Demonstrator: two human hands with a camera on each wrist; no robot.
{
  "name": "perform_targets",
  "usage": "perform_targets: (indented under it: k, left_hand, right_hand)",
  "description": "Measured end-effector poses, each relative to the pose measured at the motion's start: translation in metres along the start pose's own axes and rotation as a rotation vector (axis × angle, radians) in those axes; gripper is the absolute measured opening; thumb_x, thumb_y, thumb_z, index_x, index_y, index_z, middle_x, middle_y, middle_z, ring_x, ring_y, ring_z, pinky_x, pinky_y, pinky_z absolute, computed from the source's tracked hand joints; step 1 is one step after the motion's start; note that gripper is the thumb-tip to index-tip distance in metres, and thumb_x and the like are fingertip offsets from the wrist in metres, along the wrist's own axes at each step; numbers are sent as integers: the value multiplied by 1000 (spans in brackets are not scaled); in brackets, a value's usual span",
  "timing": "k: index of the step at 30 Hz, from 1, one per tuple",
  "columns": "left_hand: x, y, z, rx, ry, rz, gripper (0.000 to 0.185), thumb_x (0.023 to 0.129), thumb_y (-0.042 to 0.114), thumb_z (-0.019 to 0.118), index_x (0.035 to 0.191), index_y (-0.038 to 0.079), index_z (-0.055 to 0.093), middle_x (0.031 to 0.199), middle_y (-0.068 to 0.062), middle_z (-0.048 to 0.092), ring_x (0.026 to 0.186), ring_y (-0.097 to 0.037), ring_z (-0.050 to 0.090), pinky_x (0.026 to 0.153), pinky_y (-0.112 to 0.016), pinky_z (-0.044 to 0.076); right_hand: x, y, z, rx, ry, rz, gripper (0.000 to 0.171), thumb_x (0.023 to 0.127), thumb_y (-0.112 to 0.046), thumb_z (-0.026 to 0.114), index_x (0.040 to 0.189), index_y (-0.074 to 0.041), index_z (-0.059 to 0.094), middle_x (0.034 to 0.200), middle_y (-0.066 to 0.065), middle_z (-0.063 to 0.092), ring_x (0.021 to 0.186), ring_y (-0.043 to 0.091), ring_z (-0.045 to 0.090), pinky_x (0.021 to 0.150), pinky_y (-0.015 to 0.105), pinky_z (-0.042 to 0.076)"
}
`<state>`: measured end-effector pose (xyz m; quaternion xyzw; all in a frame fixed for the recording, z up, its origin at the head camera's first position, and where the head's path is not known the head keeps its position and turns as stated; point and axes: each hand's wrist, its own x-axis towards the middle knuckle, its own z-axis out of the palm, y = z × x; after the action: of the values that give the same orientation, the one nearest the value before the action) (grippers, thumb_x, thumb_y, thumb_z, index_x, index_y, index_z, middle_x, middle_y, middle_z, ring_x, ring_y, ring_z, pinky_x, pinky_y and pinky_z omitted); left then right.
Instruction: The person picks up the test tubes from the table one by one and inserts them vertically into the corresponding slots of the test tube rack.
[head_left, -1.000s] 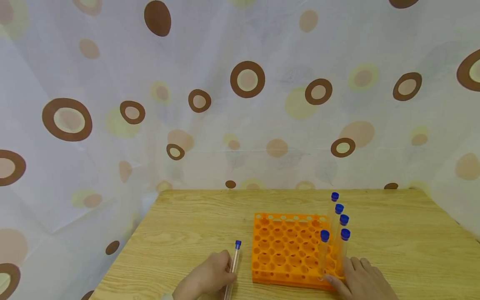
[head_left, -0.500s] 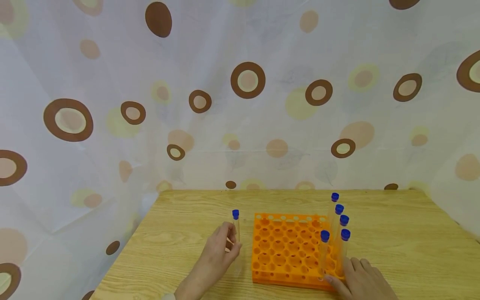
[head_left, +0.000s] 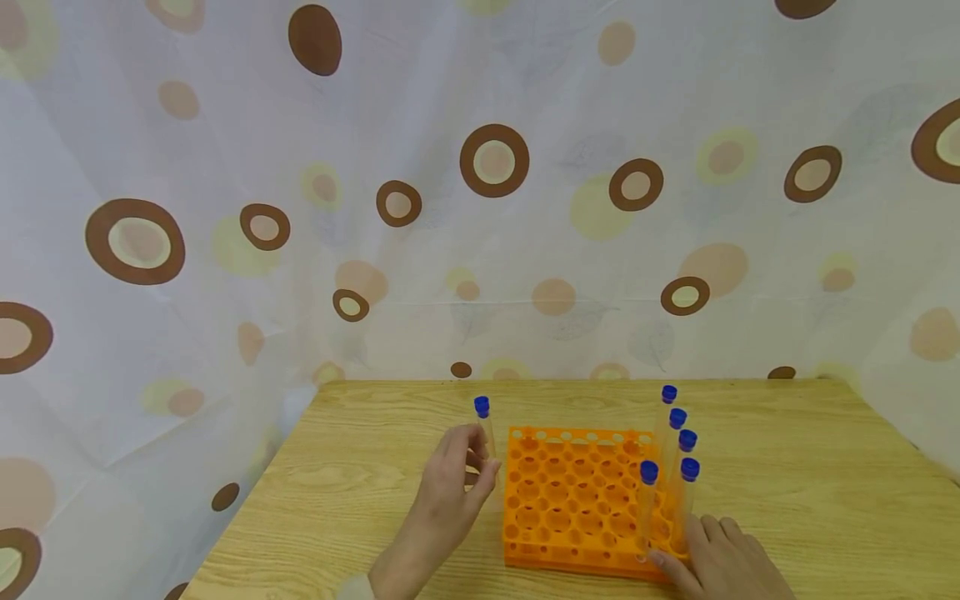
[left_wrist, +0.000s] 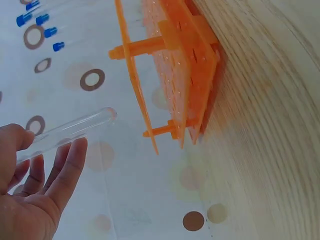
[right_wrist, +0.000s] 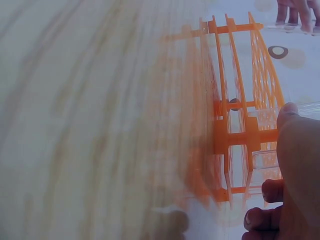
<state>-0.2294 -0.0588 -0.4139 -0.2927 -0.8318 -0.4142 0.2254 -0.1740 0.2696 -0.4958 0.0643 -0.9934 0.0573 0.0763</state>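
A: Between the thumb and fingertips of the left hand (head_left: 450, 487) sits a clear tube (head_left: 489, 454) with a blue cap (head_left: 482, 406), held upright and lifted off the table (head_left: 360, 467). The pinch is around the middle of the glass, with the cap above the fingers. In the left wrist view the rounded bottom end (left_wrist: 107, 114) sticks out past the fingers (left_wrist: 70, 160) with nothing around it.

B: And what lies just beside that grip?

A: Right next to the tube, on the side toward the other hand, is the near-left corner of an orange rack (head_left: 570, 492) full of round holes. The tube is outside the rack, just beside its left edge, not in any hole.

B: What about the right hand?

A: The right hand (head_left: 723, 562) rests at the rack's near-right corner, fingers laid against its side and thumb at the front edge. Whether it truly clamps the rack or only presses on it I cannot tell; the fingers look relaxed rather than curled tight.

B: Anything close to that hand?

A: Directly above its fingers stand five more capped tubes (head_left: 678, 467) in the rack's right-hand rows, all upright. Beyond both hands hangs a pale curtain (head_left: 480, 208) printed with brown rings
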Motion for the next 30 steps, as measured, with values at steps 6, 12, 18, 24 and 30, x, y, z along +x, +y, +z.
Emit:
perform_targets:
  k: [6,12,18,24,30]
  left_hand:
    - [10,13,12,-48,-16,50,28,93,1,66,113,2,47,99,-5,50,84,-14,61,69,-16,55]
    - [21,29,27,-114,-65,69,27,95,4,64,116,3,47,102,-8,51,86,-15,60,71,-15,54]
    - [30,42,45,-181,-128,98,24,97,6,61,116,3,47,104,-10,52,87,-14,59,74,-13,53]
    - [36,53,64,-188,-202,111,21,101,13,56,117,5,44,104,-9,51,91,-12,58,77,-11,51]
    - [39,60,80,-202,-223,113,19,103,15,53,117,9,43,106,-5,50,94,-6,57,77,-9,50]
  right_hand:
    - [0,0,-1,6,-9,-3,54,95,-63,49,76,-13,41,68,-1,34,62,15,30,56,25,23]
    - [1,0,-3,10,-29,4,54,95,-64,48,78,-13,43,69,-1,35,63,16,32,56,26,24]
    - [1,0,-4,9,-42,11,55,95,-65,47,78,-13,44,69,-1,36,63,16,32,57,26,24]
    - [3,0,-6,15,-73,23,56,95,-66,46,81,-11,47,72,0,40,66,17,36,59,29,28]
    - [3,-1,-6,12,-74,24,57,95,-67,46,85,-11,49,74,0,43,67,17,37,60,30,30]
